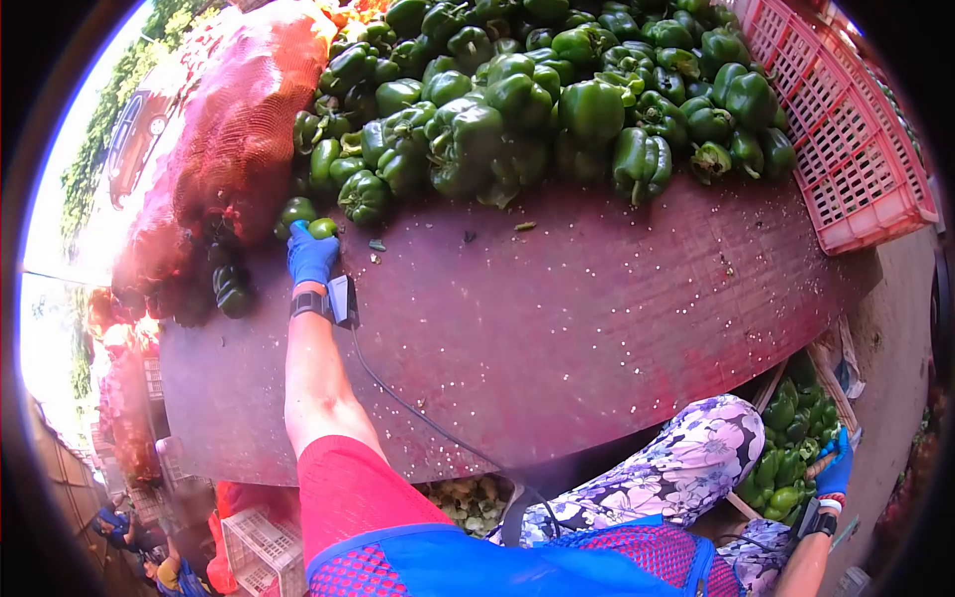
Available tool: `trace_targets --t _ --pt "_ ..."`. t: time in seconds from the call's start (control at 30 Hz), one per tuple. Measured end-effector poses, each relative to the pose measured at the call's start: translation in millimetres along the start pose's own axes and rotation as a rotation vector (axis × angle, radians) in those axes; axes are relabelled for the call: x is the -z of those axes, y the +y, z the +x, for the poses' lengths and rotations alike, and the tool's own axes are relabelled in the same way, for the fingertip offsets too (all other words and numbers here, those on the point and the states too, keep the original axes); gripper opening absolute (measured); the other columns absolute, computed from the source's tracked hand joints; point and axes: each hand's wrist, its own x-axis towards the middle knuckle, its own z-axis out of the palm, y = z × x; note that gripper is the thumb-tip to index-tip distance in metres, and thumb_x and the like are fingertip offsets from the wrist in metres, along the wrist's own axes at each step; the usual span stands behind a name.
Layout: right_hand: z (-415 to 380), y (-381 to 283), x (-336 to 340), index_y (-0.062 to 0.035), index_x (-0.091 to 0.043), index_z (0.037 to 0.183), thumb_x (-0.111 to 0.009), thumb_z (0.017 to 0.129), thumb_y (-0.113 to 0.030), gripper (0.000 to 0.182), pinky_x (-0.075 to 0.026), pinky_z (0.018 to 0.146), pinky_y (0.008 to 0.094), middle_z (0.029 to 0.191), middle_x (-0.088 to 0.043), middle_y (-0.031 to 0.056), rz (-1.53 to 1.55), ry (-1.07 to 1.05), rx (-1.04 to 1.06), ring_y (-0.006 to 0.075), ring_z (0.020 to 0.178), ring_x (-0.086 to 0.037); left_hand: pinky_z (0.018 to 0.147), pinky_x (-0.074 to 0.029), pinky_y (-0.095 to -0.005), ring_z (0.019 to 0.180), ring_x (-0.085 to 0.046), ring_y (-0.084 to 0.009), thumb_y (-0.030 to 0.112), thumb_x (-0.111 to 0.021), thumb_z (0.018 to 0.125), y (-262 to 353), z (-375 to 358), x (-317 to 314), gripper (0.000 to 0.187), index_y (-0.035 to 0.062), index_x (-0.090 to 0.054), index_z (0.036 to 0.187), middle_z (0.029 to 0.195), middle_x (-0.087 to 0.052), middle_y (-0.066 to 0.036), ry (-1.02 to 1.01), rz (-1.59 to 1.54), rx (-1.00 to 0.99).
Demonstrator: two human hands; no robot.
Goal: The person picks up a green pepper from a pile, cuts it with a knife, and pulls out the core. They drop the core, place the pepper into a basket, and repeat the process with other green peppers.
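My left hand (313, 257), in a blue glove, reaches to the near left edge of the pepper pile. Its fingers are closed round a green bell pepper (323, 228), partly hidden by the glove. Another green pepper (297, 211) lies right beside the fingertips. Low on the right, my right hand (834, 468), also blue-gloved, is at the edge of a crate of green peppers (786, 460). Its fingers are curled, and a light brown piece (821, 465) shows at them; what it belongs to I cannot make out.
A big heap of green bell peppers (468, 129) covers the back of the reddish board (517, 318). Full red mesh sacks (234, 129) stand at left, a pink plastic crate (846, 129) at back right. A cable (408, 400) runs from my left wrist. People (169, 572) are at lower left.
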Motion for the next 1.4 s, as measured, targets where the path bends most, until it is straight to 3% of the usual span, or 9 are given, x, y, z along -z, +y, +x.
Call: trace_targets --t 0.13,0.4,0.77,0.9,1.07,1.23,1.3,1.37,1.4 --pt "-36.8 -27.6 -74.9 -0.0217 -0.060 0.089 -0.064 0.096 -0.041 0.021 -0.039 0.045 0.0242 0.066 -0.049 -0.0061 -0.031 -0.032 0.014 0.0090 0.051 -0.047 0.080 -0.053 -0.0357 0.089 -0.067 -0.0256 0.025 -0.077 0.076 16.6 -33.4 10.6 0.049 0.0066 -0.054 0.116 0.108 -0.068 -0.014 -0.190 -0.328 -0.009" --pt "-57.1 -51.7 -127.4 -0.0184 -0.061 0.089 -0.064 0.096 -0.045 0.028 -0.040 0.048 0.0230 0.064 -0.050 -0.0058 -0.030 -0.193 -0.014 0.0083 0.053 -0.048 0.095 -0.054 -0.0534 0.110 -0.064 -0.0433 0.025 -0.058 0.093 100.3 -204.2 91.2 0.056 -0.0066 -0.047 0.138 0.127 -0.060 -0.028 -1.252 -1.964 0.435" --pt "-76.4 -50.9 -75.4 -0.0069 -0.066 0.099 -0.068 0.095 -0.036 0.029 -0.044 0.050 0.0250 0.073 -0.058 -0.0015 0.022 -0.178 0.204 0.0092 0.056 -0.052 0.104 -0.046 -0.0581 0.119 -0.057 -0.0462 0.032 -0.057 0.091 379.4 -400.0 110.0 0.070 -0.0083 -0.038 0.145 0.134 -0.051 -0.033 -2.220 -1.731 0.268" --pt "-67.6 -27.0 -38.6 -0.0091 -0.067 0.105 -0.070 0.093 -0.028 0.023 -0.045 0.054 0.0231 0.079 -0.061 -0.0033 -0.049 -0.133 0.215 0.0069 0.060 -0.053 0.089 -0.054 -0.0535 0.104 -0.065 -0.0427 0.031 -0.055 0.091 452.4 -477.3 98.4 0.055 -0.0047 -0.052 0.133 0.122 -0.063 -0.027 -2.136 -1.509 0.112" --pt "-113.8 -65.2 -27.7 -0.0069 -0.021 0.158 -0.072 0.090 -0.035 0.090 -0.048 0.077 0.0215 0.142 -0.048 0.0098 0.224 -0.539 0.585 0.0087 0.099 -0.056 0.067 -0.059 -0.0485 0.080 -0.070 -0.0399 0.034 -0.054 0.089 510.1 -562.5 91.6 0.051 -0.0024 -0.060 0.124 0.104 -0.070 -0.024 -2.585 -1.232 0.584" --pt "-100.0 -20.5 -30.3 -0.0049 -0.038 0.150 -0.086 0.074 -0.041 0.097 -0.048 0.097 0.0375 0.148 -0.043 0.0158 0.061 -0.437 0.692 0.0226 0.125 -0.050 0.094 -0.053 -0.0466 0.111 -0.063 -0.0327 0.041 -0.049 0.098 508.1 -631.3 28.3 0.049 0.0043 -0.058 0.128 0.123 -0.065 -0.017 -2.353 -1.238 -0.078" --pt "-96.8 -12.6 -27.2 -0.0053 -0.048 0.141 -0.088 0.071 -0.038 0.087 -0.048 0.097 0.0391 0.140 -0.050 0.0160 -0.179 -0.271 0.755 0.0262 0.120 -0.055 0.093 -0.054 -0.0454 0.111 -0.064 -0.0327 0.048 -0.046 0.100 510.5 -641.5 29.9 0.053 0.0053 -0.058 0.129 0.122 -0.065 -0.016 -2.508 -1.144 0.440" --pt "-105.0 -21.5 -28.1 -0.0060 -0.057 0.130 -0.089 0.070 -0.034 0.074 -0.049 0.095 0.0396 0.129 -0.056 0.0161 -0.484 -0.099 0.864 0.0306 0.115 -0.059 0.092 -0.055 -0.0412 0.112 -0.062 -0.0315 0.031 -0.064 0.092 514.3 -627.5 33.4 0.048 0.0075 -0.057 0.133 0.126 -0.061 -0.014 -2.364 -1.146 -0.479" --pt "-104.8 -19.7 -34.1 -0.0070 -0.058 0.123 -0.090 0.068 -0.032 0.068 -0.050 0.094 0.0402 0.116 -0.060 0.0149 -0.483 0.018 0.972 0.0346 0.106 -0.062 0.090 -0.056 -0.0394 0.112 -0.062 -0.0311 0.023 -0.068 0.088 510.6 -629.9 40.5 0.049 0.0080 -0.056 0.134 0.126 -0.060 -0.013 -1.899 -1.086 -1.040"
